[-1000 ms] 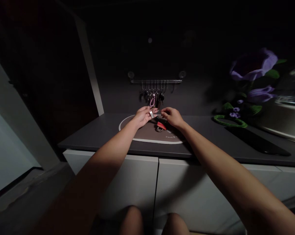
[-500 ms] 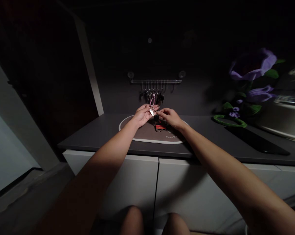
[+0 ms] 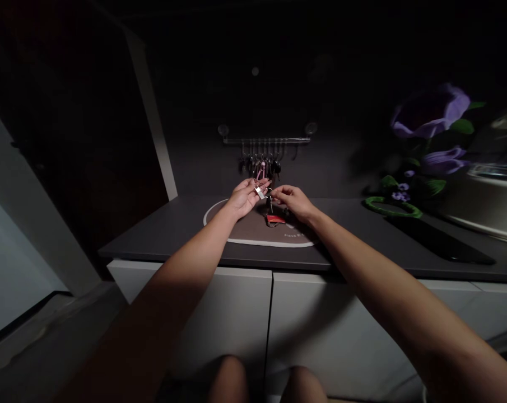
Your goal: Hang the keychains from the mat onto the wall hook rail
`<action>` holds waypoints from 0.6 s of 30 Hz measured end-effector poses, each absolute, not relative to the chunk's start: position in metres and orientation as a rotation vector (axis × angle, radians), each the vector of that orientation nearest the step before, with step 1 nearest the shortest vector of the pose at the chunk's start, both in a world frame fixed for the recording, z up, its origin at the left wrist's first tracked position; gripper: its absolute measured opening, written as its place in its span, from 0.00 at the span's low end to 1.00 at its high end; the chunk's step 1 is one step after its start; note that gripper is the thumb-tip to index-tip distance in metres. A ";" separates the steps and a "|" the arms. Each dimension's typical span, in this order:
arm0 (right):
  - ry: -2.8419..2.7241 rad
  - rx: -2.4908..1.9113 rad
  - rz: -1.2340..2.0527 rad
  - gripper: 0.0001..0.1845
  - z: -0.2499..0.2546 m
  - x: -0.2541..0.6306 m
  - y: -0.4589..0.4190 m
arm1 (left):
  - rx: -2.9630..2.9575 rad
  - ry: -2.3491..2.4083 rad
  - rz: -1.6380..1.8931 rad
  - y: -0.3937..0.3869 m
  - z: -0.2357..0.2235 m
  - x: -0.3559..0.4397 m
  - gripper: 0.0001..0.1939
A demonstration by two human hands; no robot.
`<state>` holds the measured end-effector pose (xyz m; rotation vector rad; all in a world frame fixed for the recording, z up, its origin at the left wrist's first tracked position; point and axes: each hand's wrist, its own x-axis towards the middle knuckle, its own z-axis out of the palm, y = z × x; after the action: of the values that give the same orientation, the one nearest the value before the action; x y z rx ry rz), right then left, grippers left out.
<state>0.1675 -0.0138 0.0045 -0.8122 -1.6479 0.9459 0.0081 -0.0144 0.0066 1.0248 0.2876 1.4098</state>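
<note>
1. Silvery metal, flat and oblong, makes up the small tag (image 3: 260, 192) lying across the fingers of the left hand (image 3: 243, 199), palm up. Those fingers are loosely stretched; whether they also clasp the tag I cannot tell.
2. The right hand (image 3: 294, 202) has thumb and forefinger bent to a pinch on a thin wire ring (image 3: 270, 191), just beside the tag. Tag and ring are held above the mat, seen almost in line with the worktop's back edge.
3. A soft-looking pink strap (image 3: 261, 170), bent into a loop, comes down to the left fingertips.
4. Below the ring are a slim metallic key (image 3: 271, 206) and a flat red piece (image 3: 275, 219) with a knobbly chain (its links blur together).
5. The brown mat (image 3: 245, 226) has curved ends and a pale rim, which runs near the front edge of the dark, matt worktop (image 3: 152, 226).
6. Above the back edge, a clear, glossy rail (image 3: 265, 140) on round suckers carries hooks with a jagged row of keys (image 3: 253, 162).
7. Toward the worktop's right end stand purple, ruffled flowers (image 3: 432, 115) by a fuzzy green hoop (image 3: 391, 214); a smooth black slab (image 3: 446, 243) slants toward the front edge.
</note>
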 end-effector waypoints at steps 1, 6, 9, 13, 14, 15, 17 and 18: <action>-1.644 -0.798 0.909 0.10 0.004 0.168 -0.012 | 1.021 0.302 1.431 -0.013 0.006 0.008 0.06; -1.599 -0.735 0.738 0.12 0.004 0.172 -0.002 | 1.043 0.444 1.502 -0.005 0.002 0.012 0.06; -1.559 -0.707 0.685 0.13 0.004 0.175 0.001 | 1.125 0.590 1.511 -0.002 -0.003 0.015 0.04; -1.492 -0.682 0.672 0.13 0.006 0.177 0.000 | 1.348 0.774 1.456 0.000 -0.011 0.019 0.03; -1.474 -0.675 0.684 0.14 0.006 0.176 -0.001 | 1.419 0.782 1.439 0.000 -0.012 0.019 0.04; -1.454 -0.669 0.701 0.14 0.006 0.176 -0.002 | 1.480 0.796 1.444 0.000 -0.014 0.020 0.04; -1.419 -0.670 0.760 0.15 0.007 0.173 -0.005 | 1.620 0.804 1.426 -0.001 -0.015 0.022 0.05; -1.400 -0.675 0.791 0.16 0.007 0.172 -0.006 | 1.679 0.804 1.409 -0.002 -0.015 0.022 0.06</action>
<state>0.1719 -0.0060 0.0070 -0.6745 -1.3999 0.7907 0.0223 -0.0018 -0.0155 1.6794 0.8044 1.4093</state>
